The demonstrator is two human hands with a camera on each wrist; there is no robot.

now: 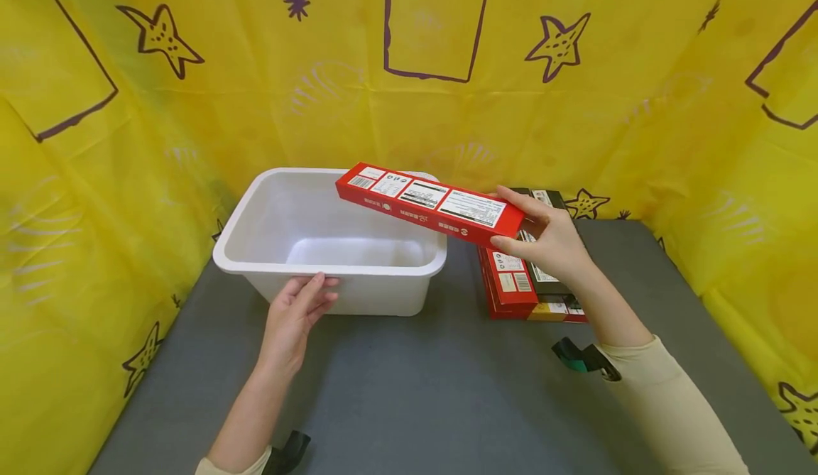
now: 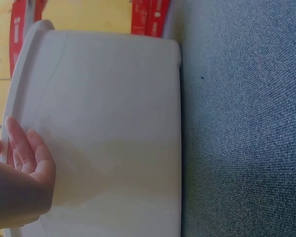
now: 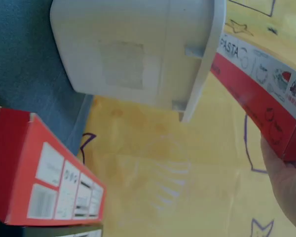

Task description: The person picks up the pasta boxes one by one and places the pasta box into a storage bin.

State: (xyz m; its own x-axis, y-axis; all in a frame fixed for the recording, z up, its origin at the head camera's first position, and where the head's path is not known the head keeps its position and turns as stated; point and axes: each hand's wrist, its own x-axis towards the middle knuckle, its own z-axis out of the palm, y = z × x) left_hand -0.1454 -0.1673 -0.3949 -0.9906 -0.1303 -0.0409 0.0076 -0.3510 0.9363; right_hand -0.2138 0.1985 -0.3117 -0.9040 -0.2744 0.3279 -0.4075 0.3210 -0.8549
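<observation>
Left hand (image 1: 295, 313) at a white bin (image 1: 339, 292) and right hand (image 1: 552, 239) on a long red box (image 1: 427, 204), a person worked over a grey table (image 1: 415, 390) in the head view. The left hand touched the bin just under its near rim, fingers loosely extended. To the right of the bin, the right hand pinched one end of the box between thumb and fingers; the box slanted leftward from that grip, its free end overlapping the bin's far rim in this view. White label panels lined its upper side. A stack of boxes (image 1: 508, 297), red and black among them, lay right of the bin, and a yellow backdrop (image 1: 319, 127) with drawn starfish hung behind it.

The left wrist view caught the bin's near wall turned sideways, the left fingertips at its rim and a length of red box past it. A dark speck (image 2: 202, 77) on the table beside the bin showed only there.

The right wrist view alone revealed the word "PASTA" on a pale face of the box, plus a squarish patch (image 3: 122, 64) on the bin's wall. Part of the right hand was cut off at the edge.
</observation>
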